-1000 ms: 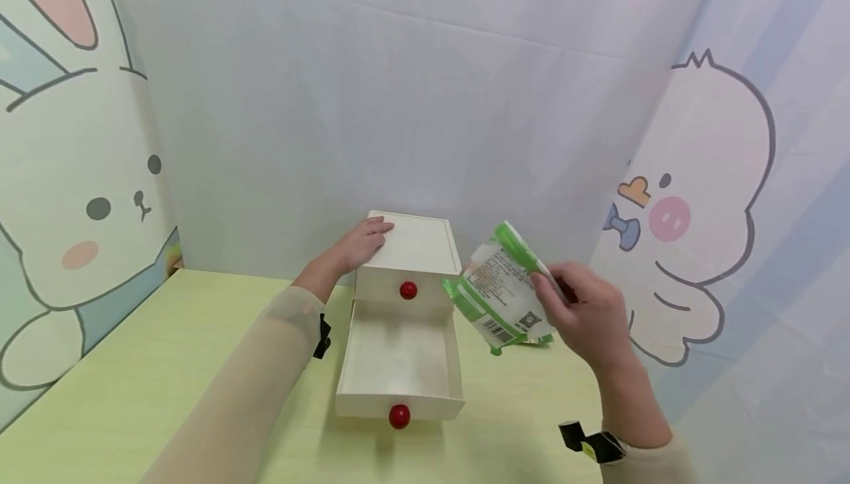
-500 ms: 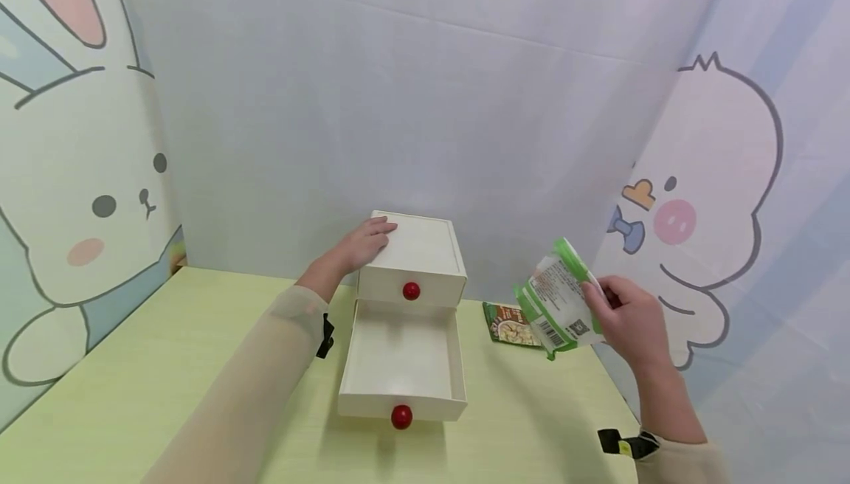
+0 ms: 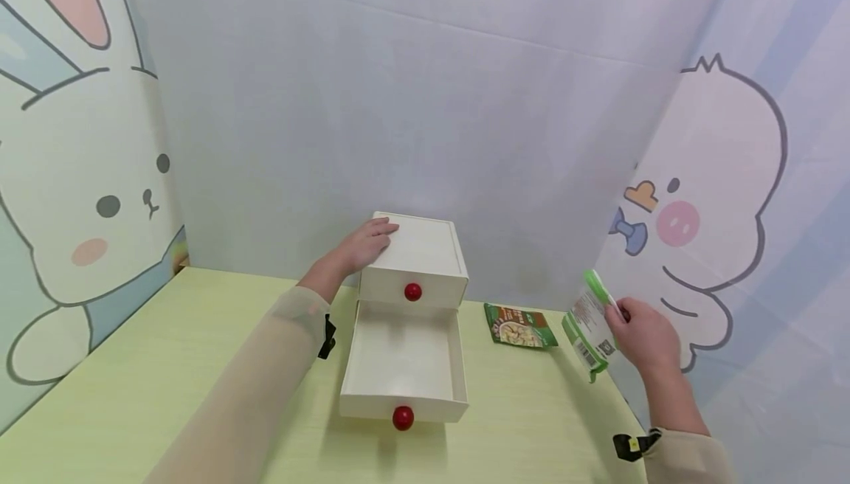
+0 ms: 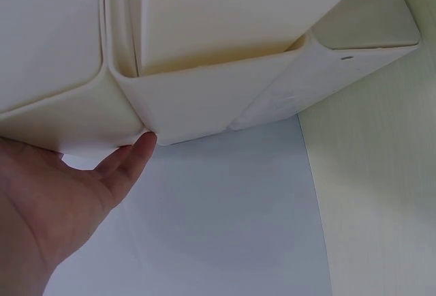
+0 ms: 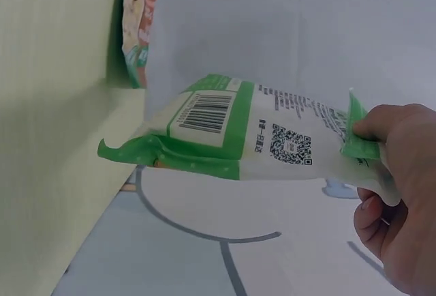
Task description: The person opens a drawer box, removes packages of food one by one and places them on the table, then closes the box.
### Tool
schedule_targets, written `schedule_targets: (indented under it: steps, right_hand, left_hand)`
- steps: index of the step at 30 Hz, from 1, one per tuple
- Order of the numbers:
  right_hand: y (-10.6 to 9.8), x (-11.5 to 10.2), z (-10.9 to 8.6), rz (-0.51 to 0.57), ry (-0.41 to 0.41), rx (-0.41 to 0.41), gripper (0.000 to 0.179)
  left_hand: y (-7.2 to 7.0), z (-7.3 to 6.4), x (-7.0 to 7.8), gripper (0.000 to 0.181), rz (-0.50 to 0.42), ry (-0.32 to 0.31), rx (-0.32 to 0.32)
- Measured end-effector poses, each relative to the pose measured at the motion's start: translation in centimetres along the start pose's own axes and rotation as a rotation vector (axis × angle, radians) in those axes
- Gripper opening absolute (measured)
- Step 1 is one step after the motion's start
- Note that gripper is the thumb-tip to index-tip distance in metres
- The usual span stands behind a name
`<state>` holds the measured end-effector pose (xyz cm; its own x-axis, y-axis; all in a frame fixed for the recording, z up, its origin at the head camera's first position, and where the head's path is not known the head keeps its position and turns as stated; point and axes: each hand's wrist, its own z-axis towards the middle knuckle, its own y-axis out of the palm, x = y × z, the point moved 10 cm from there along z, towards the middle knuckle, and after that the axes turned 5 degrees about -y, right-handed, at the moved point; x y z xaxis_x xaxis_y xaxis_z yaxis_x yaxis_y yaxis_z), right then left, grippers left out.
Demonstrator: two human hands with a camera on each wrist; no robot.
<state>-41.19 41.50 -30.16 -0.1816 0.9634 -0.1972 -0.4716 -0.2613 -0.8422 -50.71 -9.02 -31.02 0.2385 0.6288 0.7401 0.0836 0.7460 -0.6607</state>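
A white two-drawer box (image 3: 425,244) with red knobs stands on the table. Its lower drawer (image 3: 403,366) is pulled out and bare inside; the upper one is closed. My left hand (image 3: 361,246) rests on the box's top at the left side, and in the left wrist view its fingertips (image 4: 144,147) touch the box. At the right, my right hand (image 3: 645,336) pinches one end of a white and green plastic food packet (image 5: 266,132) between thumb and fingers. The packet is held in the air, its barcode side showing.
A green and brown food packet (image 3: 520,326) with a picture of food lies on the table (image 3: 531,410), right of the box. A grey curtain (image 3: 398,100) hangs behind, with cartoon-printed walls at both sides.
My right hand has carried the white and green packet rightward and down, away from the drawer, uncovering the brown packet on the table. My left hand has stayed on the box.
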Motion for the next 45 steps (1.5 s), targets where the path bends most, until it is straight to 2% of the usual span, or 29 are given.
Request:
schedule_targets:
  steps: [7, 14, 22, 27, 32, 36, 45]
  right_hand:
    - [1.9, 2.9, -0.3, -0.101, 0.064, -0.169, 0.034]
    - [4.4, 4.5, -0.4, -0.17, 0.055, -0.26, 0.028]
    - [7.0, 2.2, -0.4, -0.127, 0.0, -0.295, 0.023]
    - [9.7, 0.5, -1.0, -0.074, -0.017, -0.372, 0.022]
    - [11.6, -0.6, -1.7, -0.051, 0.004, -0.449, 0.036]
    - [12.3, -1.0, -1.9, -0.039, 0.029, -0.476, 0.045]
    - [12.5, -2.2, -1.6, -0.035, 0.001, -0.453, 0.037]
  left_hand:
    - [0.2, 0.0, 0.1, 0.058, -0.002, 0.0, -0.007]
    - [0.2, -0.1, 0.1, 0.06, 0.0, 0.001, -0.016]
    - [0.0, -0.3, 0.2, 0.06, -0.003, 0.004, -0.012]
    - [0.0, -0.3, 0.2, 0.059, 0.002, 0.002, -0.01]
    - [0.3, -0.2, 0.2, 0.059, -0.003, 0.007, -0.016]
    - [0.2, -0.2, 0.1, 0.059, -0.006, 0.001, -0.018]
    - [0.0, -0.1, 0.0, 0.059, 0.001, 0.0, -0.007]
